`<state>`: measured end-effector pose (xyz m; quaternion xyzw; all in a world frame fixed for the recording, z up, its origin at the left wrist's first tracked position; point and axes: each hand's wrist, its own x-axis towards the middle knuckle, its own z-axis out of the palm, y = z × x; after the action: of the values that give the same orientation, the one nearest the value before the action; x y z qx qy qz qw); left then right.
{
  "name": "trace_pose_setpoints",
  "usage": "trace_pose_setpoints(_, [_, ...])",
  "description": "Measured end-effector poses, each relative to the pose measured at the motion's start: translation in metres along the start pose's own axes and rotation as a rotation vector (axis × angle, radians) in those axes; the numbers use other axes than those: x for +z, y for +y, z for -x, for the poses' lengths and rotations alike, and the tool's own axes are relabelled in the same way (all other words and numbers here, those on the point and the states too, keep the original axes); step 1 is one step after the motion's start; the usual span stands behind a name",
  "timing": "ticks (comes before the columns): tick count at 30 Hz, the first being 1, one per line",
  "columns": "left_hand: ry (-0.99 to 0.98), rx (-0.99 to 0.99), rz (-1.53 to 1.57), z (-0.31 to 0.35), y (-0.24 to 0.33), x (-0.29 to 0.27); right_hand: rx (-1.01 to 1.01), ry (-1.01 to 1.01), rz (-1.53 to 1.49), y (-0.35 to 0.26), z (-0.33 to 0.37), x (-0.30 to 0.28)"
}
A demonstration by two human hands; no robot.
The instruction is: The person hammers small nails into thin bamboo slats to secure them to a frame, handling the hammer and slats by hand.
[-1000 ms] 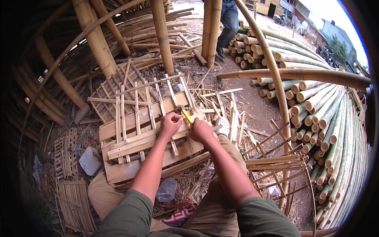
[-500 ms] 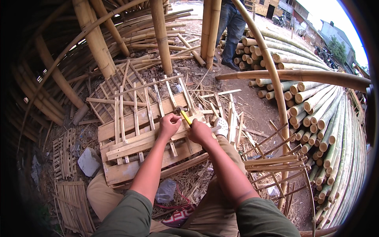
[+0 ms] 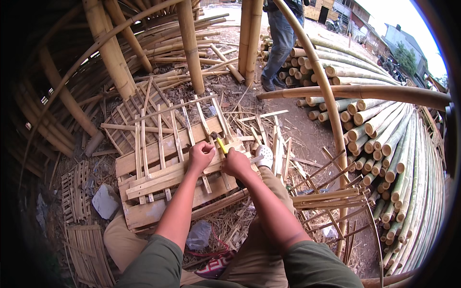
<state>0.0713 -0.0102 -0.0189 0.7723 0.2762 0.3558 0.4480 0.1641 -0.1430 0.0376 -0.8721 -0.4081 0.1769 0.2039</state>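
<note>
My right hand (image 3: 236, 164) is closed round the yellow handle of a hammer (image 3: 221, 145), whose dark head is up beside my left fingertips. My left hand (image 3: 201, 156) is pinched over a wooden slat; whatever its fingers hold is too small to make out. Under both hands lies a lattice of thin slats (image 3: 162, 150), with longer strips (image 3: 156, 178) running across its near side. It rests on a low bench of wide planks (image 3: 144, 214) in front of my knees.
Bamboo poles (image 3: 384, 125) are stacked at the right, behind a curved pole (image 3: 331, 101). Finished-looking slat panels (image 3: 76, 192) and a pale block (image 3: 105, 201) lie at the left. Bamboo posts (image 3: 193, 48) stand ahead. A person in jeans (image 3: 280, 43) stands beyond. Shavings and a plastic bag (image 3: 199, 234) litter the ground.
The view has shifted slightly. The hammer's head has come a little closer to my left fingers, which stay pinched. The person's feet in the background have moved slightly nearer.
</note>
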Motion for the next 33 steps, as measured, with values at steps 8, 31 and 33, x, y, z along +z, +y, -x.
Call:
trace_pose_setpoints(8, [0.002, -0.004, 0.016, -0.002, -0.005, 0.004, 0.074, -0.027, -0.006, -0.002, -0.001, 0.0])
trace_pose_setpoints(31, [0.011, 0.031, 0.024, -0.004, -0.002, 0.002, -0.074, 0.179, -0.19, 0.011, -0.01, 0.017])
trace_pose_setpoints(33, [0.008, 0.013, 0.036, -0.002, -0.007, 0.005, -0.067, 0.192, -0.216, 0.015, -0.012, 0.017])
